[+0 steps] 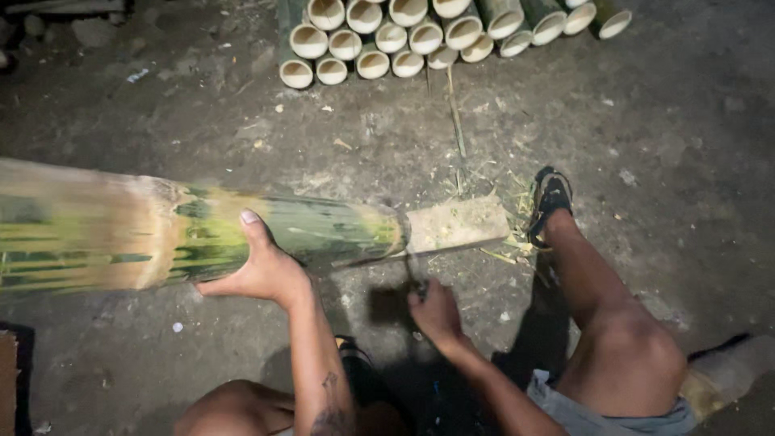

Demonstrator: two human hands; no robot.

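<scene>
The left hand (262, 270) lay spread wide on the near side of a thick green bamboo pole (202, 234), thumb up over the curve, pressing rather than gripping. The pole stretched from the left edge across the concrete floor (646, 121), its cut end resting against a flat wooden block (458, 224). The right hand (434, 311) sat low near that end, fingers curled around something dark; it looked like a tool handle, perhaps a saw or blade, though shadow and blur hid its shape, and a thin line ran from the hand up toward the pole's end. The right foot, in a sandal (549, 198), was planted just beside the block.

To do this cut well, the pole needed to be kept from rolling: the left palm should bear down firmly, set back from the cutting line, while the block held the end off the floor. Strokes ought to run square to the pole, so the piece would match those in the stack of cut sections (420, 36) lying at the far side with open ends showing. The foot could brace the block against sliding.
</scene>
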